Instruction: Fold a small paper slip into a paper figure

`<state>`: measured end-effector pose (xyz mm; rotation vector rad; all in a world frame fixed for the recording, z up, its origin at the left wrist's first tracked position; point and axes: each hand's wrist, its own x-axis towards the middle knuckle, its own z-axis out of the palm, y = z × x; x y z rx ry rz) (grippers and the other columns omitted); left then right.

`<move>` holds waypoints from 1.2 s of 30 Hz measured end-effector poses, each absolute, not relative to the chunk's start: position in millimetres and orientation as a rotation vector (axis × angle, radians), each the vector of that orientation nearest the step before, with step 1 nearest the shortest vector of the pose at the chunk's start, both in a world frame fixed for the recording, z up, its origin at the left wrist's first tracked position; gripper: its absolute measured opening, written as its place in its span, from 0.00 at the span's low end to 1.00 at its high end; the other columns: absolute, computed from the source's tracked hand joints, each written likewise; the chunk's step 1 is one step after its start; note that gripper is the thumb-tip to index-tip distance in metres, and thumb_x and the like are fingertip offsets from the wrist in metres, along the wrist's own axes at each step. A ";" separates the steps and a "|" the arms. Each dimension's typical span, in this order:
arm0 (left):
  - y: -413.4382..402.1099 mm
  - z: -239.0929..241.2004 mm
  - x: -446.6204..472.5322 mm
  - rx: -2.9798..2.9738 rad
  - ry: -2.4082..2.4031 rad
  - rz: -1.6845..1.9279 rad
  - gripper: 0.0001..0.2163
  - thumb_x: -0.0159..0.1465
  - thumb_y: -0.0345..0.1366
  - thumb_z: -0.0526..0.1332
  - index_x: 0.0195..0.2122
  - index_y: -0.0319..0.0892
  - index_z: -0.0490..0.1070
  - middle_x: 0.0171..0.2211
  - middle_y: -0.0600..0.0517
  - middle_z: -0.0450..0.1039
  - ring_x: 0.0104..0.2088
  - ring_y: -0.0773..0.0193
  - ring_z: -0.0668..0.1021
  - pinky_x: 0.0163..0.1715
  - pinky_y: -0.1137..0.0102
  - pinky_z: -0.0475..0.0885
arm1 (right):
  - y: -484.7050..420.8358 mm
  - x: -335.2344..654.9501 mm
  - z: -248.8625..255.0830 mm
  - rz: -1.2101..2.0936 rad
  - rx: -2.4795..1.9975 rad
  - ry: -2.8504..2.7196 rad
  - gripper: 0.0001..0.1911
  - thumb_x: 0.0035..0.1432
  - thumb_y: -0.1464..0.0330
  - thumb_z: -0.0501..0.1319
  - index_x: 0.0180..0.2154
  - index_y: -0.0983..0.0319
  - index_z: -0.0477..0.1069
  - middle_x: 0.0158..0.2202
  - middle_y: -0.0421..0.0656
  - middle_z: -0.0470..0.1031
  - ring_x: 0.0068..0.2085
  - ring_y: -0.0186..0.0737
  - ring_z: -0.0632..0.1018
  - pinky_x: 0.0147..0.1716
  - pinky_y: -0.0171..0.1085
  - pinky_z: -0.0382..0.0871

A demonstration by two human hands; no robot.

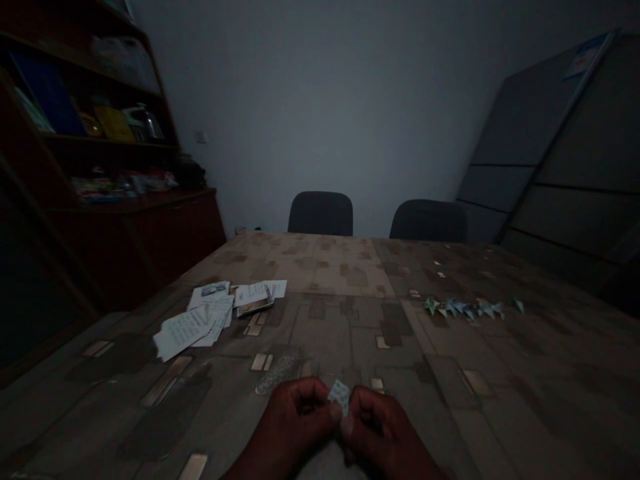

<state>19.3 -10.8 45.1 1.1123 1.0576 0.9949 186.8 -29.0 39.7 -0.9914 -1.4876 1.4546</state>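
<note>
Close to the near edge of the table, my left hand [303, 417] and my right hand [375, 423] meet around a small piece of folded paper [339, 396]. The paper is pale with a bluish-green printed pattern. Thumb and forefinger of each hand pinch it from either side, so its lower part is hidden. Off to the right lies a row of several small folded paper figures [463, 309] in similar pale and greenish tones. A spread pile of printed paper sheets [193, 327] rests on the left side.
A patterned cloth covers the table [320, 320]. Among the papers sits a dark flat item [255, 307]. Two dark chairs [321, 213] stand at the far side before a wall. A wooden shelf cabinet [135, 220] is at left, a grey panelled cabinet [525, 140] at right. The light is dim.
</note>
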 end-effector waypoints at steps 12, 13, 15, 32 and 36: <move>-11.6 61.2 19.4 1.162 1.140 1.027 0.10 0.49 0.39 0.65 0.18 0.39 0.70 0.16 0.55 0.69 0.20 0.67 0.67 0.23 0.72 0.61 | -28.9 187.1 40.2 1.522 -0.959 -1.466 0.29 0.54 0.42 0.63 0.26 0.61 0.63 0.20 0.38 0.67 0.23 0.33 0.67 0.26 0.32 0.59; -11.3 59.5 19.5 1.150 1.116 1.020 0.10 0.50 0.39 0.65 0.18 0.39 0.70 0.16 0.55 0.69 0.20 0.67 0.68 0.23 0.72 0.61 | -28.5 187.3 39.9 1.521 -0.963 -1.468 0.29 0.54 0.42 0.63 0.26 0.61 0.63 0.21 0.38 0.67 0.23 0.33 0.67 0.26 0.32 0.59; -10.3 56.4 18.6 1.136 1.078 1.006 0.11 0.52 0.40 0.65 0.19 0.39 0.71 0.17 0.54 0.71 0.20 0.67 0.69 0.24 0.72 0.62 | -28.2 187.3 40.4 1.527 -0.964 -1.460 0.30 0.54 0.41 0.63 0.26 0.61 0.63 0.21 0.39 0.67 0.23 0.34 0.67 0.26 0.32 0.59; -11.6 55.6 26.9 1.127 1.161 0.908 0.09 0.42 0.37 0.63 0.16 0.43 0.63 0.14 0.56 0.67 0.17 0.70 0.65 0.20 0.74 0.58 | -30.8 193.4 69.6 1.076 -1.234 -1.565 0.12 0.54 0.64 0.60 0.39 0.62 0.71 0.30 0.41 0.72 0.32 0.39 0.72 0.32 0.35 0.64; -13.1 36.6 25.3 1.118 1.096 0.856 0.10 0.43 0.36 0.66 0.18 0.43 0.63 0.16 0.53 0.72 0.18 0.69 0.68 0.20 0.74 0.59 | -35.1 190.3 70.3 1.024 -1.223 -1.615 0.12 0.52 0.66 0.60 0.40 0.62 0.72 0.31 0.40 0.74 0.32 0.39 0.73 0.34 0.35 0.65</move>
